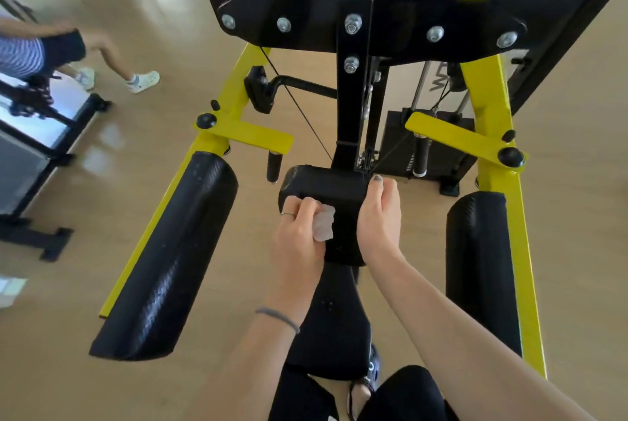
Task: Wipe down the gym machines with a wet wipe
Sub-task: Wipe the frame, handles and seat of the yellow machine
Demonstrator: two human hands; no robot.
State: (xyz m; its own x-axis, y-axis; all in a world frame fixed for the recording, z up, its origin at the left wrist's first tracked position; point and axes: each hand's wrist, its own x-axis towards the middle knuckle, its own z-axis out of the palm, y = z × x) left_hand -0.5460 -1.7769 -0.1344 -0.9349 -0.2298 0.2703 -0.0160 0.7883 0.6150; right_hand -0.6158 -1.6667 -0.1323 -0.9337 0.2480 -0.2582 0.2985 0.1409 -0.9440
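The left hand point(299, 233) pinches the wipe point(323, 223) against the pad point(326, 189) at 6 o'clock; the right hand point(379, 213), fingers curled, grips the pad's right edge. The small bunched wipe could slip out, or miss patches.

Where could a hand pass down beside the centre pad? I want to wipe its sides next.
Bare floor gaps lie between the centre pad and the left arm pad, and before the right arm pad. Behind it, post and cables crowd.
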